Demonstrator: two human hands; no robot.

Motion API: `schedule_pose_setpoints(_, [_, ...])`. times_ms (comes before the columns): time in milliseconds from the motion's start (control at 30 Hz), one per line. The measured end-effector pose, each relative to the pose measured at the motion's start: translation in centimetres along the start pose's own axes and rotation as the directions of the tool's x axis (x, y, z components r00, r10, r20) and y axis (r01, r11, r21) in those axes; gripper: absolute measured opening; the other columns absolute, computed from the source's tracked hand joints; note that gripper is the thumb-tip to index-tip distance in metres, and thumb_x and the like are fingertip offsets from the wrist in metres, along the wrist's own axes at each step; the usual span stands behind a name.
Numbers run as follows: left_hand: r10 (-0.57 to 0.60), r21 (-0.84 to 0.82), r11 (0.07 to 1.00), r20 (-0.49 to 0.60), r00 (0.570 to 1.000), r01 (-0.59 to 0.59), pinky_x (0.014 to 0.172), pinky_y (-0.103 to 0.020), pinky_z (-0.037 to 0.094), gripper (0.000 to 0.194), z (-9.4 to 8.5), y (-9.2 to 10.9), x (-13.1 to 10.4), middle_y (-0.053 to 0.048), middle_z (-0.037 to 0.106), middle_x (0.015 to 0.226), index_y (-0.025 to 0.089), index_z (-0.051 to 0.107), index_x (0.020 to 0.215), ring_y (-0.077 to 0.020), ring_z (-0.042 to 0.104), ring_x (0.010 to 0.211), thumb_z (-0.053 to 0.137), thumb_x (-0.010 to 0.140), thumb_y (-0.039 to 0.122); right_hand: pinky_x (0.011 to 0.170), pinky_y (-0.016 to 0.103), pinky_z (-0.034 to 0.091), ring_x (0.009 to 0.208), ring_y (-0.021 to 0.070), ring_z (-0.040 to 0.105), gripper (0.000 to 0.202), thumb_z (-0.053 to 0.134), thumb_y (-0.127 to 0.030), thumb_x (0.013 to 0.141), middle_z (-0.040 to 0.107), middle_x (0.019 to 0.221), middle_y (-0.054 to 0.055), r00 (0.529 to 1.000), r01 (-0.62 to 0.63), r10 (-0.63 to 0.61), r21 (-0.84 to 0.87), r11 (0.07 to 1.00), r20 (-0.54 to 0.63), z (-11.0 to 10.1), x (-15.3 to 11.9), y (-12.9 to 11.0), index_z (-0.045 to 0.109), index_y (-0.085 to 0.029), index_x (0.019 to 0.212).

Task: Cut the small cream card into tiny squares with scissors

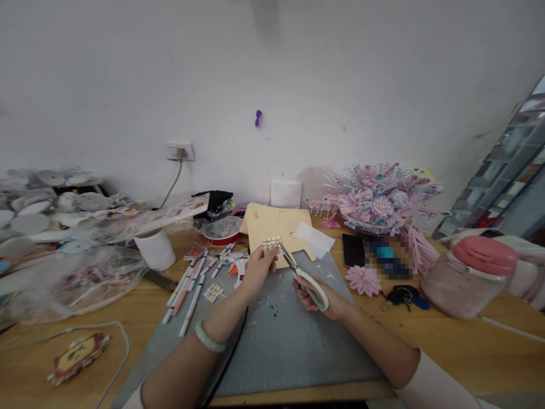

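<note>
My left hand (261, 267) pinches a small cream-coloured piece with dark outlined cells (271, 242), held above the mat. In my right hand (313, 295) is a pair of white-handled scissors (303, 278), with the fingers through and around the handles. The scissor blades reach up and left to the edge of the cream piece; whether they are parted I cannot tell. Behind the piece lie pale yellow sheets of card (272, 218), one with a rectangular notch cut from it. A similar small cut piece (213, 292) rests on the mat to the left.
Under my hands is a grey cutting mat (272, 352) on a wooden table. Several marker pens (191, 298) and a glue gun (239, 270) lie left. To the right are a pink beaded headdress (378, 199), phone (353, 250), keys (402, 295) and a pink-lidded jar (468, 278).
</note>
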State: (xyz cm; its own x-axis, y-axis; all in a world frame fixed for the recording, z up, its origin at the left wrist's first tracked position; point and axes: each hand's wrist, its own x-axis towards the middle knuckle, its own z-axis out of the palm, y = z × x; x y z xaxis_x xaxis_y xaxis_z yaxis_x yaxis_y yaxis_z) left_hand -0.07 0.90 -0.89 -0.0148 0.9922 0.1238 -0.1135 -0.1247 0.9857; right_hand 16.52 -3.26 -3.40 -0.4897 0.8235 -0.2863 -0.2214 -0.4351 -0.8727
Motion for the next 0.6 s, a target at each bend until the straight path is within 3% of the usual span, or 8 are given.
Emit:
schedule_pose_setpoints(433, [-0.023,-0.074,0.997,0.003,1.000,0.023,0.041,-0.020,0.030,0.033,0.19,0.27,-0.42,0.006,0.046,0.046,0.017,0.046,0.058,-0.0062,0.040,0.037,0.063,0.064,0.045,0.036,0.016,0.011,0.040,0.0011,0.032,0.046,0.077,-0.049,0.056,0.043,0.054,-0.008,1.000,-0.021,0.020,0.048,0.999,0.024,-0.07,0.14,0.30,0.051,-0.016,0.074])
schedule_pose_setpoints(600, [-0.057,-0.057,0.997,0.040,0.998,0.059,0.043,-0.019,0.035,0.030,0.25,-0.14,-0.54,0.005,0.048,0.054,0.013,0.052,0.066,-0.0056,0.043,0.042,0.060,0.079,0.038,0.035,0.017,0.009,0.037,0.0009,0.027,0.046,0.073,-0.052,0.058,0.037,0.050,-0.009,0.996,-0.054,0.049,0.075,0.996,0.068,-0.13,0.14,0.23,0.052,-0.015,0.075])
